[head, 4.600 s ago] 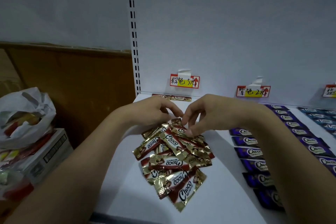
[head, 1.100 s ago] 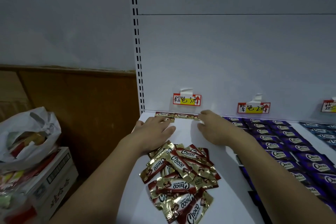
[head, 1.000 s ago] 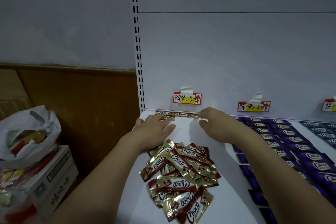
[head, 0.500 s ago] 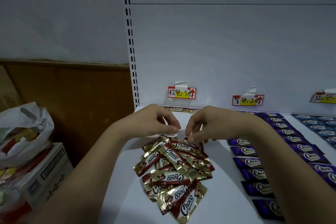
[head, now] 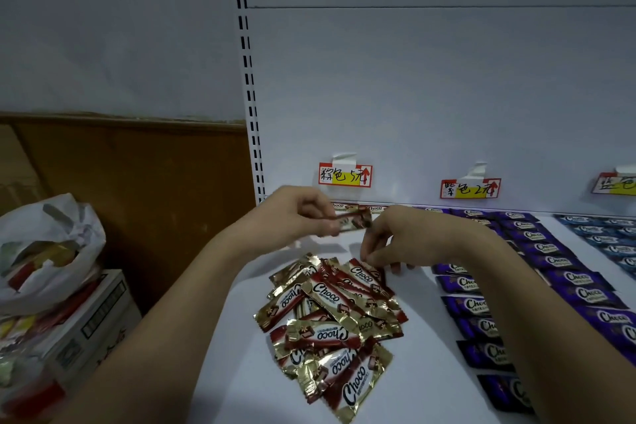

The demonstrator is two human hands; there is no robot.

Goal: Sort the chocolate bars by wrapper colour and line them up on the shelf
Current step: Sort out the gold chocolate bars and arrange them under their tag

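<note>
A loose pile of several red-and-gold Choco bars point(head: 332, 317) lies on the white shelf point(head: 423, 348). My left hand point(head: 296, 217) holds one red-and-gold bar point(head: 356, 221) by its left end, lifted above the shelf. My right hand point(head: 395, 237) pinches the top corner of another bar point(head: 366, 274) at the far edge of the pile. A few red-and-gold bars point(head: 358, 207) lie in a row against the back wall under the brown label point(head: 345, 175). Purple bars point(head: 537, 251) lie in rows under the purple label point(head: 470, 188).
Blue bars point(head: 605, 234) fill the far right under a third label point(head: 616, 183). Left of the shelf stand a cardboard box point(head: 82, 327) with a white plastic bag point(head: 44, 244) on it, and a wooden panel point(head: 137, 182) behind.
My left hand has lifted one bar off the pile and moved it back toward the rear row. My right hand has shifted right onto another bar at the pile's edge.
</note>
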